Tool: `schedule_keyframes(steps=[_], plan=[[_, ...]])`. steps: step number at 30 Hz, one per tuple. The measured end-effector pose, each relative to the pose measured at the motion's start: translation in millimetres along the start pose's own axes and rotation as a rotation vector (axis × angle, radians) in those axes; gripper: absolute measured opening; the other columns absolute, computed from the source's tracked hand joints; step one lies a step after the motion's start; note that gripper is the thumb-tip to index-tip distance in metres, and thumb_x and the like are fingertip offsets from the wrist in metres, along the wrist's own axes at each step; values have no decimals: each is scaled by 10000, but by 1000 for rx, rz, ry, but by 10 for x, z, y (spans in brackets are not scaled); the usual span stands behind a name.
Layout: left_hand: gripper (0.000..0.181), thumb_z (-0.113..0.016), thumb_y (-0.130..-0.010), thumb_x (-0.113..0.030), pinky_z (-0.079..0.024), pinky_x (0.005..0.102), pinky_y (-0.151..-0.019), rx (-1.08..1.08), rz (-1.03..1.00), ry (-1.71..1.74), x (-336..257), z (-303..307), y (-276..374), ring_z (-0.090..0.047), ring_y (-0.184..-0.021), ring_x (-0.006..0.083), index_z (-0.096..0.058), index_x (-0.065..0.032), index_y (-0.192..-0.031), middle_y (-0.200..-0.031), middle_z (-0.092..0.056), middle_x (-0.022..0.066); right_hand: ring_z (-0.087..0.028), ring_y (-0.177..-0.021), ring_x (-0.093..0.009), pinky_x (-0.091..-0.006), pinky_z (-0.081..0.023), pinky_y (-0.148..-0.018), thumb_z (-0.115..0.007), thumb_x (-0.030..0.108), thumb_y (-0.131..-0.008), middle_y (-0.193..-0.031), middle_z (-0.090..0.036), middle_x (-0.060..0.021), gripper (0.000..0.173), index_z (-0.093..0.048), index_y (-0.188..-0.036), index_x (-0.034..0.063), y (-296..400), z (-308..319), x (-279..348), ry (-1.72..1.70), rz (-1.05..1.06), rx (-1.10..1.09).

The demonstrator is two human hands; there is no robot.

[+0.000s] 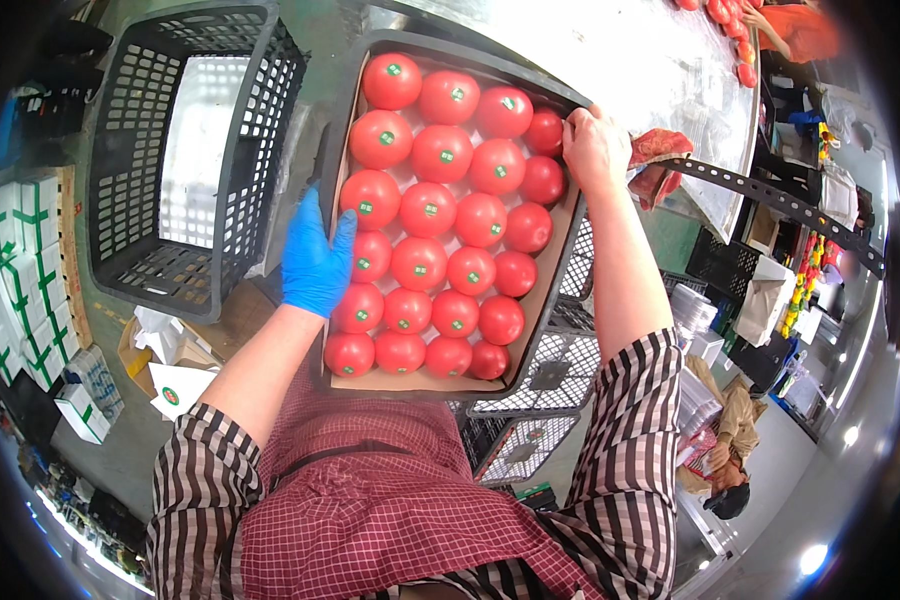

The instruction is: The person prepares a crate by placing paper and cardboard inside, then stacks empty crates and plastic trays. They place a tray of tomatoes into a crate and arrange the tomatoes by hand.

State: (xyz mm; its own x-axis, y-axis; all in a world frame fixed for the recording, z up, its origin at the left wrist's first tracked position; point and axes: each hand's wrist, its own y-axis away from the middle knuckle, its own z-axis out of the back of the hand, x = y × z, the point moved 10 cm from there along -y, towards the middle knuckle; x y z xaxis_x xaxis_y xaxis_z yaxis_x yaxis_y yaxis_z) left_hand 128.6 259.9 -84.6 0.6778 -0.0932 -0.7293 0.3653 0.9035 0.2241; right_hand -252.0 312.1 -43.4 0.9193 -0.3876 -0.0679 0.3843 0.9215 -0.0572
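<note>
A black plastic crate (450,52) lined with brown cardboard lies before me, filled with rows of red tomatoes (429,210), many bearing small green stickers. My left hand (317,259), in a blue glove, grips the crate's left side with the thumb over the rim. My bare right hand (598,150) is closed on the rim near the upper right corner, its fingertips beside the tomatoes. The crate's near edge is close to the checked apron (360,487) I wear. What bears its weight underneath is hidden.
An upright black crate (229,180) stands at the left. Behind is a metal table (645,67) with a red cloth (656,161) and more tomatoes (735,30), where a person's hand (756,19) reaches. Crates (547,375) stand at lower right; another person (727,450) is beyond.
</note>
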Motion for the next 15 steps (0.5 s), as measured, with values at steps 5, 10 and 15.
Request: schedule_keyframes(steps=[5,10,15], plan=[[633,-625,-925,-316,-421,454,-1012,1,17,-14,52,-11,7,-530,-1193,415,-403,55,-1388,-1284,-537,291,-628,-804,-346,-448,-504,-749,-641,189,-840,-886,-639,-105,91,-670,-851,103,40,174,10,-217,-91,-146],[606,-629,-922,-299,-435,450,-990,-11,-13,65,26,-1,4,-548,-1164,414,-421,44,-1376,-1263,-552,283,-618,-736,-321,-428,-504,-683,-659,194,-825,-794,-595,-89,85,-654,-814,110,-78,437,632,-301,150,-238],[562,-633,-917,-279,-457,458,-939,-12,-8,53,-63,47,-4,-575,-1100,420,-449,23,-1354,-1202,-590,263,-627,-755,-313,-422,-511,-694,-663,233,-838,-821,-607,-88,135,-643,-828,100,-131,251,839,-288,160,-90]])
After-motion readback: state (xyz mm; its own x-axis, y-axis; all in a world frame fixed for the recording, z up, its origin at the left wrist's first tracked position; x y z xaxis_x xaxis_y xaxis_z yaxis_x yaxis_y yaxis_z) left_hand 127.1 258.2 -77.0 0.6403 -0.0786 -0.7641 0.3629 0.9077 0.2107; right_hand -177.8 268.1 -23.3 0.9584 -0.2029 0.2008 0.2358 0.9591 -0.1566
